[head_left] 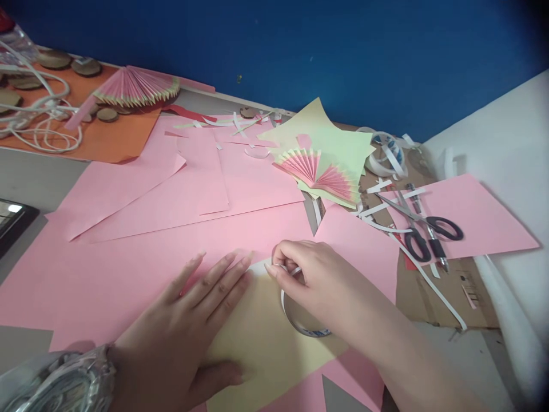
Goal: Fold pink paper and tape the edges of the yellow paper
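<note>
My left hand (201,309) lies flat, fingers stretched, across the upper left part of a pale yellow sheet of paper (278,366). A watch (77,383) is on that wrist. Thumb and curled fingers of my right hand (304,266) are closed on the upper rim of a roll of tape (300,326), partly hidden behind the hand. A whitish strip (259,268) lies along the sheet's top edge between both hands; where its right end goes is hidden by my fingers. Pink paper (150,269) spreads beneath the yellow sheet.
Scissors (418,220) and a pen (435,243) lie at right on pink paper and cardboard (450,292), among paper strips. Behind are a pleated pink-and-green piece (317,171), another tape roll (388,154) and a pleated fan (135,91). White cords (43,114) lie left. A blue wall (300,51) bounds the back.
</note>
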Demonstrator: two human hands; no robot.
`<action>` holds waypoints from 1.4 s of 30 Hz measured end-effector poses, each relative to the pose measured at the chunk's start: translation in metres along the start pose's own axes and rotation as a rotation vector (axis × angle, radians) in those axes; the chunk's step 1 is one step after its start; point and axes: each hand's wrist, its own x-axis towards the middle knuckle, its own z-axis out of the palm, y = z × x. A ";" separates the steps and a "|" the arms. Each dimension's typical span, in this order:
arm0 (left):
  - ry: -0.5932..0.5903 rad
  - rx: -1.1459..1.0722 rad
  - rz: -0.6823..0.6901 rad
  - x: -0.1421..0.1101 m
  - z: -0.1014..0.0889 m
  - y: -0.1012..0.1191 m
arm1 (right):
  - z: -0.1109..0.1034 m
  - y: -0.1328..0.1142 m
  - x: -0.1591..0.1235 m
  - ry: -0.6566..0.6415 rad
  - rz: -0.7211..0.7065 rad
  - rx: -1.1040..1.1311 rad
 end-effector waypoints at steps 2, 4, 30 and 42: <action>-0.001 0.000 0.000 0.001 0.000 0.000 | 0.000 0.000 0.000 -0.002 0.003 0.003; -0.005 0.003 0.001 0.002 -0.001 0.000 | 0.000 0.001 0.000 0.001 0.008 0.009; 0.038 0.138 -0.192 -0.007 -0.012 -0.010 | -0.012 -0.032 0.039 0.022 -0.182 -0.049; 0.040 0.114 -0.149 0.001 -0.003 -0.008 | -0.005 -0.031 0.042 -0.016 -0.152 0.005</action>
